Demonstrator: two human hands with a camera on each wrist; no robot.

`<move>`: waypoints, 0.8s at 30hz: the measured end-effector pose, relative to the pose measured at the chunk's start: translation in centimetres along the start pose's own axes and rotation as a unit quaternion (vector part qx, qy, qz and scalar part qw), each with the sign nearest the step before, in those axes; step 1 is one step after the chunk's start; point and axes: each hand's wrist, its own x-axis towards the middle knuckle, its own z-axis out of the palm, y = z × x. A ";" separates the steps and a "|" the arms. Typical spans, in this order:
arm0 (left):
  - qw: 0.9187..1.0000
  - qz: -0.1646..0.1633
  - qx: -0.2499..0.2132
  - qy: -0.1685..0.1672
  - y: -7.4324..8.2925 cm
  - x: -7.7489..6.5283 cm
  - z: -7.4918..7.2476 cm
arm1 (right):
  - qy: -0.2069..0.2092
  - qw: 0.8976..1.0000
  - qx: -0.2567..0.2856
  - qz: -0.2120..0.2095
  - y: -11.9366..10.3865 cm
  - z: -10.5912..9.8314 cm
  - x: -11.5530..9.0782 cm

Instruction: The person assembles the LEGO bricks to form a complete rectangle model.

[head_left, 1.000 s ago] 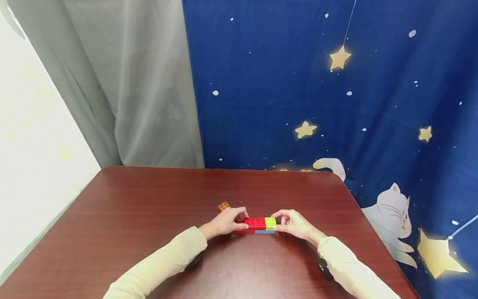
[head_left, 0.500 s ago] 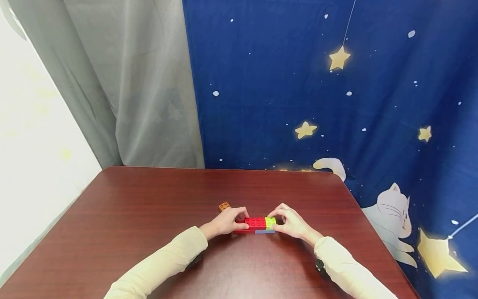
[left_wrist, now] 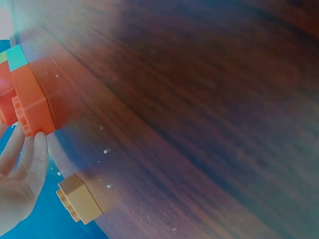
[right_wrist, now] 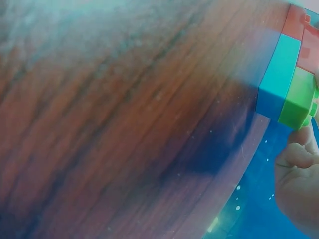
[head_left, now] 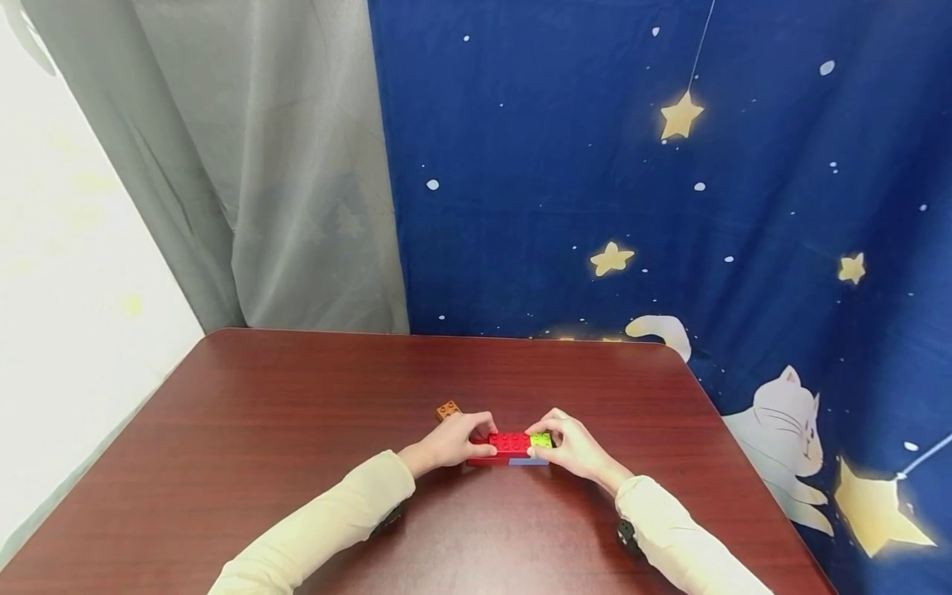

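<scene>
Toy building bricks are stacked in two layers on the table. A red brick [head_left: 509, 442] and a lime green brick [head_left: 542, 440] form the upper layer. Beneath them lie another red brick [left_wrist: 32, 99] and a blue brick [right_wrist: 279, 69]. My left hand [head_left: 449, 441] holds the left end of the stack, finger on the far side and thumb on the near side at the upper red brick. Reaching over the green brick, my right hand [head_left: 580, 448] pinches the upper layer with its fingertips around the green-red seam. Part of the green brick is hidden by the fingers.
A loose orange brick [head_left: 448, 410] lies just behind my left hand. The brown table [head_left: 312, 388] ends at a far edge in front of a grey curtain [head_left: 320, 207] and a blue starry curtain [head_left: 521, 165].
My right hand has shifted left along the upper layer, from the right end of the green brick to its seam with the red one. The left hand and stack stay put.
</scene>
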 end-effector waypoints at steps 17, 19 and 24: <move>0.998 -0.020 0.054 -0.001 0.3 -0.2 -0.1 | -0.003 1.000 0.001 -0.006 0.7 -0.1 -0.1; 0.998 -0.012 0.055 0.000 0.2 -0.3 -0.1 | -0.009 1.000 0.000 0.000 0.6 -0.2 0.0; 0.999 0.001 0.041 0.005 0.0 -0.5 -0.3 | -0.025 1.000 -0.007 0.009 0.3 -0.4 0.1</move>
